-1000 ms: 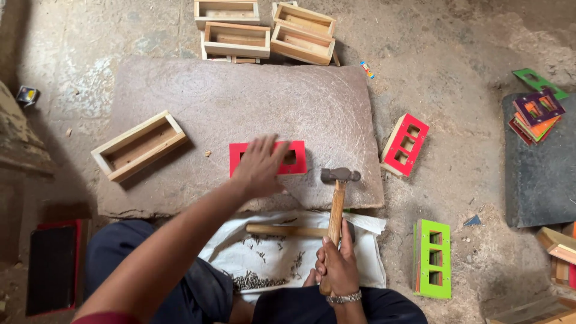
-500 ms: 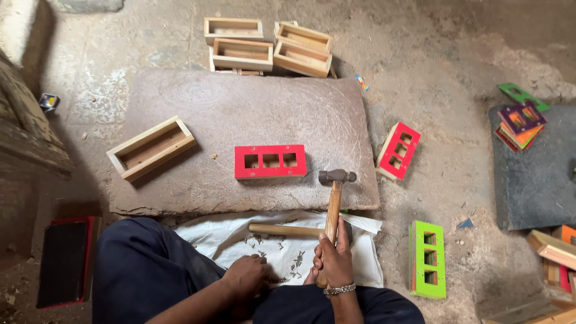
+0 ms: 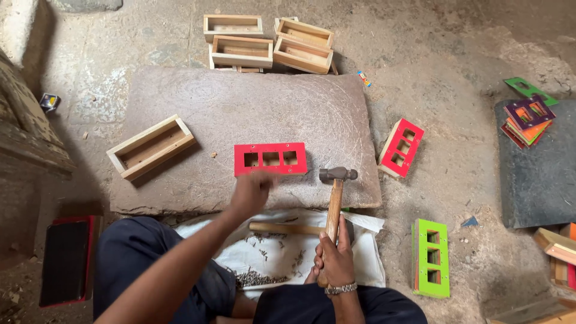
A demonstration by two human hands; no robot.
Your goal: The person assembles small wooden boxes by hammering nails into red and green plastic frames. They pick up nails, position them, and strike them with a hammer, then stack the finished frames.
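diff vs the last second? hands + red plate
The left hand lifted off the red plate, dropped back to the cloth with the nails, and has now come forward again to the plate's near edge, blurred; whether its grip holds anything can't be told. The right hand keeps the hammer upright. Plate and open wooden box stayed put.

Stone slab [image 3: 240, 114] on floor: red three-hole panel [image 3: 270, 159], open wooden box [image 3: 151, 147].
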